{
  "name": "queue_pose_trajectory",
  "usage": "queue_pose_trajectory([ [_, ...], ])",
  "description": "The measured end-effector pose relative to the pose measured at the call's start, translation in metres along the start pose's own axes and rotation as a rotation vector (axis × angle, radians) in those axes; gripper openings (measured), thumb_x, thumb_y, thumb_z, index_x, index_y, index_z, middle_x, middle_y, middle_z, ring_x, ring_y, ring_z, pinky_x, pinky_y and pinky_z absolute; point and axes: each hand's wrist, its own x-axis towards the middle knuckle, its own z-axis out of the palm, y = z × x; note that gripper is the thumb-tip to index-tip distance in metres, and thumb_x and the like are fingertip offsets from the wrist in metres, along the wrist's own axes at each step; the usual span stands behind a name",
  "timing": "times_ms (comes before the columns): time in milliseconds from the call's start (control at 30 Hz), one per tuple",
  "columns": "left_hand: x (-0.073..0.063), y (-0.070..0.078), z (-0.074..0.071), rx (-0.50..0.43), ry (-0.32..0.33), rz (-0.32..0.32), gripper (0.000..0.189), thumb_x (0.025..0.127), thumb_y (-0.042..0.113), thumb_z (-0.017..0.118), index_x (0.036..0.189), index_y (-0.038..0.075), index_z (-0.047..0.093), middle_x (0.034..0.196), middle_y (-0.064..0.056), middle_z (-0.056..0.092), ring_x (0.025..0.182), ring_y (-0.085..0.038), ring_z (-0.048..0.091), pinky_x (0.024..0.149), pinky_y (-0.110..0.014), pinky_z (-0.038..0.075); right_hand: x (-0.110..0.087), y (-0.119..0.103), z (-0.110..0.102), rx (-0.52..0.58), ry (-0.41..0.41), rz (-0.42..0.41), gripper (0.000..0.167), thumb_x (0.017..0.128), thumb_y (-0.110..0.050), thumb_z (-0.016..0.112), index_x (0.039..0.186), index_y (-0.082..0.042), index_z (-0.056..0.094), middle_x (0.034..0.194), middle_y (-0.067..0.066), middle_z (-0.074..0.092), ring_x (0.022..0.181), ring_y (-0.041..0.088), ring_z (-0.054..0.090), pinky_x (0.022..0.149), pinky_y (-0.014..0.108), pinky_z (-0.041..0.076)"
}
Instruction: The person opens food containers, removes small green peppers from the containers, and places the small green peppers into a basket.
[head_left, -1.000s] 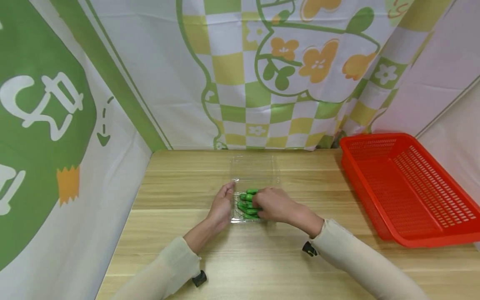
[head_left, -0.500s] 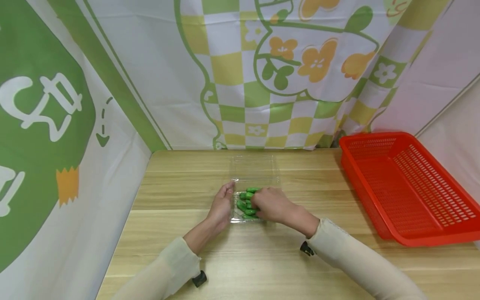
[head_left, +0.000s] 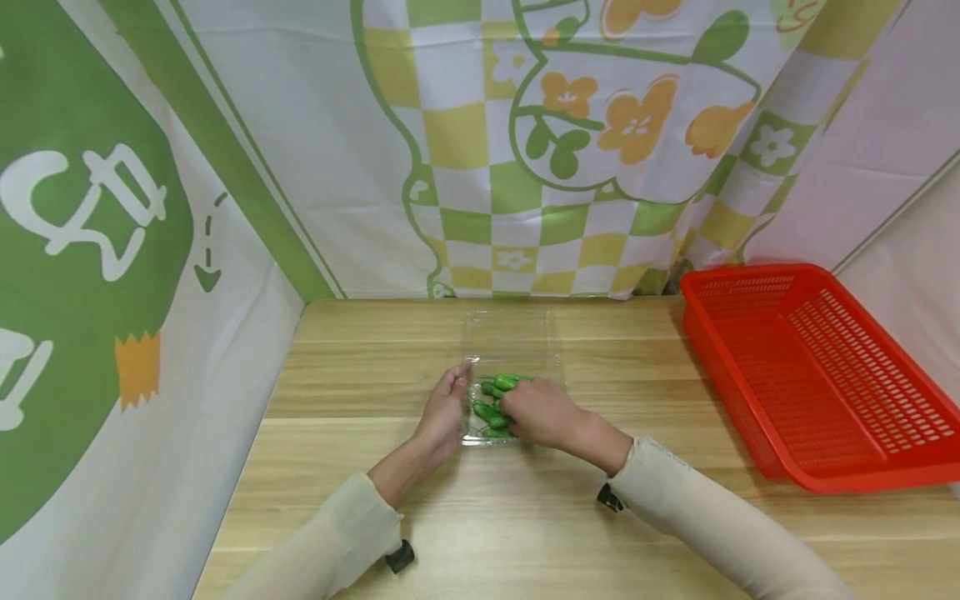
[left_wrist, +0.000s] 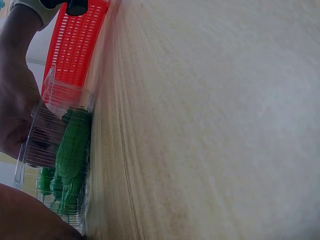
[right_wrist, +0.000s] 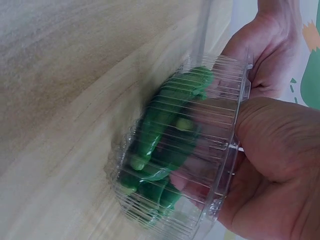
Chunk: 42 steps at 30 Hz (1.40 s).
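A clear plastic clamshell box (head_left: 467, 440) lies on the table with its lid (head_left: 506, 333) folded back. Inside are several long green peppers (head_left: 487, 411), some with thin stems. My left hand (head_left: 442, 412) holds the box by its left side, thumb and fingers along the wall. My right hand (head_left: 543, 412) reaches in from the right with curled fingers. In the right wrist view its thumb and fingers sit around a green pepper (right_wrist: 175, 150) inside the ribbed box; its fingertips are partly hidden by peppers and plastic.
A red perforated plastic basket (head_left: 825, 383) stands on the right of the wooden table (head_left: 360, 375). A printed curtain (head_left: 465, 133) hangs behind the table, and a cloth wall (head_left: 225, 333) closes off the left side.
Some peppers have shifted and turned slightly under my right hand, which has moved a little left. My left hand and the basket hold their places.
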Motion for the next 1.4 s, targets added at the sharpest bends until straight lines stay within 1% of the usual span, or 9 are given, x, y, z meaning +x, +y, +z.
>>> queue_pose_trajectory([
  [100,0.000,0.000,0.000,0.004,0.001,-0.001,0.049,0.115,0.010,0.029,0.163,0.001,0.030,0.174,-0.020,0.021,0.163,-0.040,0.008,0.133,-0.060,0.001,0.000,0.000,0.001,-0.019,0.010,-0.013,0.026,0.090,-0.010,0.079,0.072,-0.017,0.062,0.072,0.000,0.065,0.058,0.014,0.053,0.049,0.031,0.052],
  [200,0.001,0.000,0.000,0.004,0.001,-0.002,0.049,0.115,0.010,0.028,0.163,0.001,0.030,0.174,-0.020,0.021,0.163,-0.041,0.008,0.132,-0.061,0.001,-0.001,0.002,0.004,-0.038,0.020,-0.024,0.027,0.093,-0.011,0.077,0.072,-0.016,0.061,0.073,0.001,0.065,0.057,0.014,0.051,0.047,0.029,0.051],
  [400,0.000,0.000,0.000,-0.002,-0.007,-0.009,0.049,0.115,0.011,0.028,0.163,0.001,0.029,0.175,-0.019,0.020,0.163,-0.042,0.006,0.131,-0.063,0.000,-0.002,0.003,0.005,-0.066,0.037,-0.039,0.030,0.093,-0.013,0.079,0.071,-0.017,0.058,0.072,0.000,0.065,0.058,0.014,0.053,0.049,0.030,0.052],
  [533,0.000,0.001,0.000,-0.006,-0.010,-0.008,0.049,0.115,0.011,0.028,0.163,0.001,0.028,0.175,-0.020,0.019,0.163,-0.042,0.006,0.132,-0.063,0.000,-0.004,0.003,0.002,-0.067,0.046,-0.032,0.028,0.094,-0.013,0.079,0.073,-0.015,0.060,0.072,0.001,0.064,0.057,0.014,0.053,0.047,0.029,0.052],
  [733,0.001,0.000,0.000,0.004,0.004,-0.005,0.049,0.115,0.011,0.028,0.163,0.001,0.030,0.175,-0.020,0.019,0.163,-0.041,0.006,0.133,-0.059,0.000,-0.006,0.005,-0.003,-0.094,0.058,-0.028,0.023,0.095,-0.017,0.080,0.079,-0.010,0.066,0.070,0.002,0.062,0.054,0.014,0.051,0.045,0.029,0.050],
  [933,0.001,0.000,0.001,0.002,0.005,0.001,0.049,0.115,0.011,0.028,0.163,0.000,0.029,0.174,-0.020,0.020,0.163,-0.041,0.007,0.133,-0.059,0.001,-0.006,0.007,-0.009,-0.086,0.091,-0.025,0.025,0.093,-0.017,0.082,0.075,-0.012,0.065,0.065,-0.003,0.057,0.053,0.011,0.046,0.043,0.025,0.043],
  [1033,0.001,0.000,0.001,0.005,0.005,0.001,0.049,0.115,0.012,0.028,0.163,0.000,0.029,0.174,-0.020,0.019,0.163,-0.041,0.007,0.133,-0.060,0.001,-0.007,0.007,-0.014,-0.095,0.112,-0.027,0.025,0.091,-0.015,0.083,0.074,-0.011,0.066,0.065,-0.003,0.057,0.053,0.010,0.045,0.043,0.026,0.043],
  [1233,0.002,-0.001,0.000,0.001,-0.005,0.001,0.049,0.116,0.012,0.027,0.164,0.001,0.027,0.175,-0.020,0.019,0.163,-0.040,0.007,0.133,-0.058,0.000,-0.008,0.007,-0.019,-0.174,0.152,-0.018,0.026,0.090,-0.011,0.081,0.071,-0.011,0.064,0.066,0.001,0.061,0.053,0.013,0.049,0.043,0.032,0.048],
  [1400,0.002,-0.001,0.000,0.016,-0.007,0.006,0.049,0.116,0.012,0.026,0.164,0.000,0.028,0.174,-0.021,0.020,0.163,-0.039,0.008,0.134,-0.056,0.001,-0.008,0.007,-0.022,-0.226,0.175,-0.030,0.032,0.089,-0.003,0.076,0.066,-0.015,0.057,0.065,0.000,0.061,0.051,0.013,0.046,0.041,0.033,0.046],
])
